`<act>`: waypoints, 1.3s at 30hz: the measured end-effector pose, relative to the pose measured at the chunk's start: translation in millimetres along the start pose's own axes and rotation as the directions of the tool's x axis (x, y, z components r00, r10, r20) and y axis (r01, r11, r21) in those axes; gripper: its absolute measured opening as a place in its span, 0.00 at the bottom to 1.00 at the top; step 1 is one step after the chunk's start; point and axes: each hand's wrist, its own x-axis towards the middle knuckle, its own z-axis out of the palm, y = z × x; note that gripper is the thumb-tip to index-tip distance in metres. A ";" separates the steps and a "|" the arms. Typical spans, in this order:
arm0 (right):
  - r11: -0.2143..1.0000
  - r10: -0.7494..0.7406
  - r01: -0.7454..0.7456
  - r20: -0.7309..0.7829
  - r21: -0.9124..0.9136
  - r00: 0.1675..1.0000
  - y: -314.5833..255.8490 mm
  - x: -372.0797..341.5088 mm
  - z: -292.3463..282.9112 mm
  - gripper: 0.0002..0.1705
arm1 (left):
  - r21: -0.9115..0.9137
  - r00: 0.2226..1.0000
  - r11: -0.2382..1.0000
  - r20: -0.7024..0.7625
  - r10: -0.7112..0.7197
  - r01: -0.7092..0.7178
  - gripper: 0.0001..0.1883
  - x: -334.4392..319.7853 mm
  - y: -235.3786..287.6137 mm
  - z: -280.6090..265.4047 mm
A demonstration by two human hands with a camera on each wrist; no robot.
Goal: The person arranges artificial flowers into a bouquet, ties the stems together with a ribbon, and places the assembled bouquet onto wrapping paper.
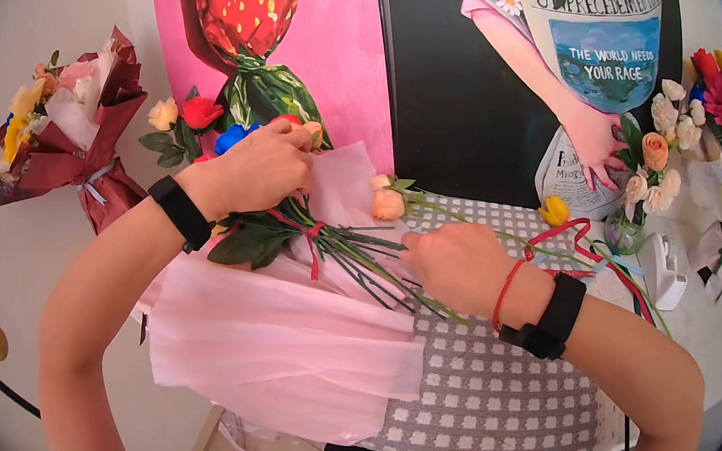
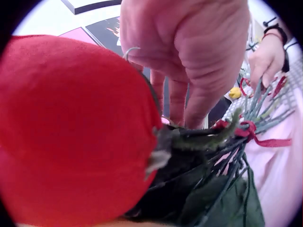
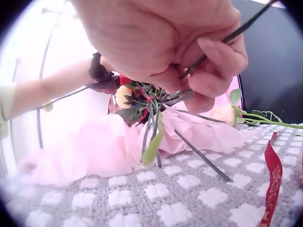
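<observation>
A bunch of artificial flowers lies on pink wrapping paper [image 1: 289,345], its green stems [image 1: 358,248] tied with a thin red ribbon [image 1: 314,231]. Over the flower heads is my left hand [image 1: 260,167], near a blue flower [image 1: 233,136] and a red rose [image 1: 201,113]. In the left wrist view its fingers point down behind the stems, tips hidden, so I cannot tell whether they grip; a large red flower [image 2: 75,132] fills the foreground. At the stem ends, my right hand [image 1: 466,263] pinches a dark flower stem [image 3: 241,29] between thumb and fingers.
A peach rose [image 1: 388,203] and a yellow flower [image 1: 555,211] lie behind my right hand on the checked cloth [image 1: 494,392]. Loose red ribbon [image 3: 272,175] trails there. A wrapped bouquet [image 1: 102,161] stands left; a glass vase [image 1: 625,233] and tape dispenser [image 1: 666,273] stand right.
</observation>
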 end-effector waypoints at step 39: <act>0.998 -0.046 0.048 -0.049 0.044 0.998 0.6 -4.3 7.9 0.09 | 0.667 0.965 0.726 0.035 -0.260 0.171 0.02 -41.3 -58.8 -57.1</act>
